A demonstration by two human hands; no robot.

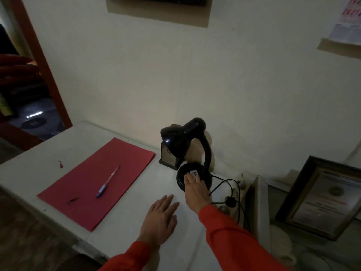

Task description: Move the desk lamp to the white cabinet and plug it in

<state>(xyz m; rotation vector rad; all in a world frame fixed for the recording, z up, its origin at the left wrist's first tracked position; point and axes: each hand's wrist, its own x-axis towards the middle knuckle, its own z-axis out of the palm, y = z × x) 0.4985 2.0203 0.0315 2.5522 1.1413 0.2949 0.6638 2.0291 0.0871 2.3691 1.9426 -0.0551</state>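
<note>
A black desk lamp (186, 145) with a bent neck and a round base stands on the white cabinet (136, 184) near the wall, unlit. My right hand (196, 191) rests flat on the near side of the lamp's base, fingers extended, not gripping. My left hand (161, 216) lies flat and open on the cabinet top, just left of the right hand. The lamp's black cord (224, 184) loops off to the right, and its plug (230, 201) lies loose at the cabinet's right edge.
A red paper sheet (97, 180) with a blue pen (108, 181) lies on the cabinet's left part. A small dark box (169, 156) stands behind the lamp shade. A framed certificate (320, 196) leans at the right. A doorway (25, 90) opens at the left.
</note>
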